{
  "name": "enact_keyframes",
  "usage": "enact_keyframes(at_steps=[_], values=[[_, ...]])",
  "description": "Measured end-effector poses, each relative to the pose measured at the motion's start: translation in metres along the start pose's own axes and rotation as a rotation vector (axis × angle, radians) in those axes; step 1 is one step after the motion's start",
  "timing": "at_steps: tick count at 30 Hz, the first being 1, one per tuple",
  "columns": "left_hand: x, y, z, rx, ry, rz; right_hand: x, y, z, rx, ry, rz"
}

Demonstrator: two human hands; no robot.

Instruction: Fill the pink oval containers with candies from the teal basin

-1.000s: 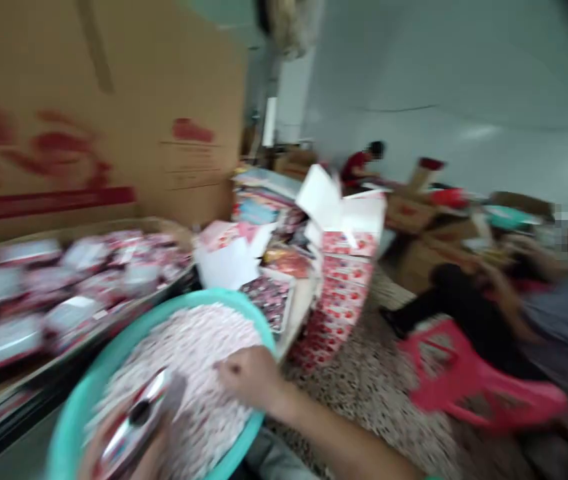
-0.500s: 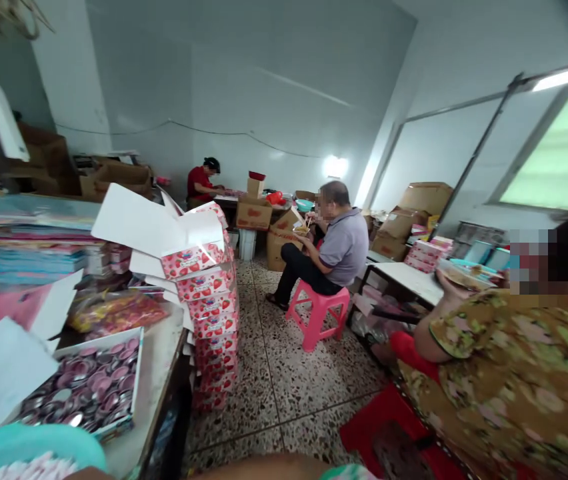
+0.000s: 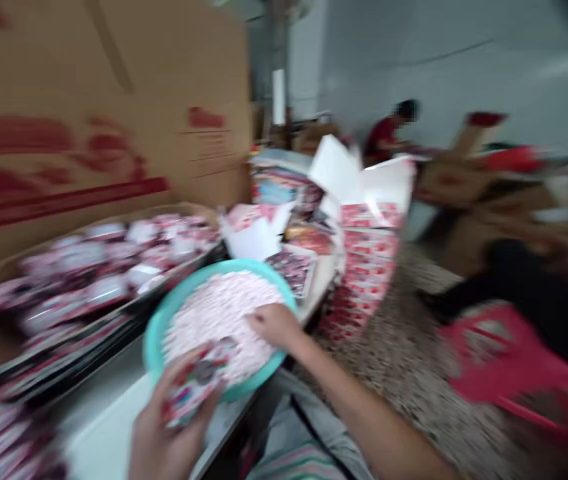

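Small glossy red-and-white printed packet (image 3: 195,381), low in the frame, pinched firmly in the left hand (image 3: 161,427) just over the near rim of a round turquoise plastic basin (image 3: 150,350); its print too blurred to read. Right hand (image 3: 275,325) loosely curled and resting on a heap of small pink-and-white pieces (image 3: 217,320) filling the basin; whether any pieces lie caught in that hand, impossible to tell. Basin on a white table (image 3: 104,427), at lower centre. Just left of the basin, a long tray of shiny pink-and-white packets (image 3: 104,267) in loose rows, backed at upper left by a tall brown cardboard sheet with red print (image 3: 99,113). Beyond the basin, a jumble of colourful printed sheets (image 3: 284,190). To its right, a tall stack of red-and-white printed cardboard boxes (image 3: 369,267) with white flaps (image 3: 359,177) on top. At far right, a pink plastic stool (image 3: 494,353) beside a seated person's dark trousers (image 3: 519,287), over a speckled terrazzo floor (image 3: 389,360). At upper centre, a blurred person in a red shirt (image 3: 387,137), well apart.
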State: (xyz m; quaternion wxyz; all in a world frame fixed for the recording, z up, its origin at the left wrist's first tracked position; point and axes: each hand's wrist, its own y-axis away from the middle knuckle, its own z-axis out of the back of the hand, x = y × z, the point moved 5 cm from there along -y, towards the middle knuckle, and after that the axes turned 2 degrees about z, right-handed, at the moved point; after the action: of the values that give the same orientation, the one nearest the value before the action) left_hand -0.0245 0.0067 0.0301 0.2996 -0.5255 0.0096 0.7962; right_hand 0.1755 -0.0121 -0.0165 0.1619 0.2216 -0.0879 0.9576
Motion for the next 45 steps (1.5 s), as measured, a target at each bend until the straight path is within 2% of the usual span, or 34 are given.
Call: enact_keyframes(at_steps=[2, 4, 9, 14, 19, 22, 25, 28, 31, 36, 45], values=[[0.001, 0.023, 0.013, 0.030, -0.016, 0.082, -0.005, 0.001, -0.008, 0.023, -0.047, 0.066], [-0.004, 0.038, 0.016, 0.087, 0.047, 0.132, -0.010, 0.000, -0.015, 0.050, -0.082, 0.129], [-0.009, 0.057, 0.030, 0.013, 0.085, 0.140, -0.016, 0.006, -0.027, 0.148, -0.035, 0.160], [0.010, 0.066, 0.044, -0.068, 0.113, 0.192, -0.022, 0.007, -0.031, 0.190, -0.008, 0.103], [0.023, 0.060, 0.053, -0.105, 0.139, 0.234, -0.027, 0.006, -0.035, 0.206, -0.054, 0.050], [0.025, 0.053, 0.051, -0.098, 0.163, 0.248, -0.031, 0.003, -0.028, 0.112, -0.246, -0.029], [0.023, 0.044, 0.044, -0.070, 0.181, 0.217, -0.035, 0.000, -0.019, -0.003, -0.658, -0.194], [0.018, 0.036, 0.035, -0.044, 0.189, 0.164, -0.030, -0.005, -0.017, -0.031, -1.165, -0.333], [0.015, 0.032, 0.029, -0.043, 0.209, 0.177, -0.018, -0.010, -0.016, -0.005, -1.457, -0.398], [0.020, 0.033, 0.026, -0.077, 0.229, 0.286, 0.003, -0.011, -0.025, 0.182, -1.769, -0.469], [0.029, 0.037, 0.024, -0.107, 0.249, 0.337, 0.017, -0.011, -0.037, 0.162, -1.890, -0.536]])
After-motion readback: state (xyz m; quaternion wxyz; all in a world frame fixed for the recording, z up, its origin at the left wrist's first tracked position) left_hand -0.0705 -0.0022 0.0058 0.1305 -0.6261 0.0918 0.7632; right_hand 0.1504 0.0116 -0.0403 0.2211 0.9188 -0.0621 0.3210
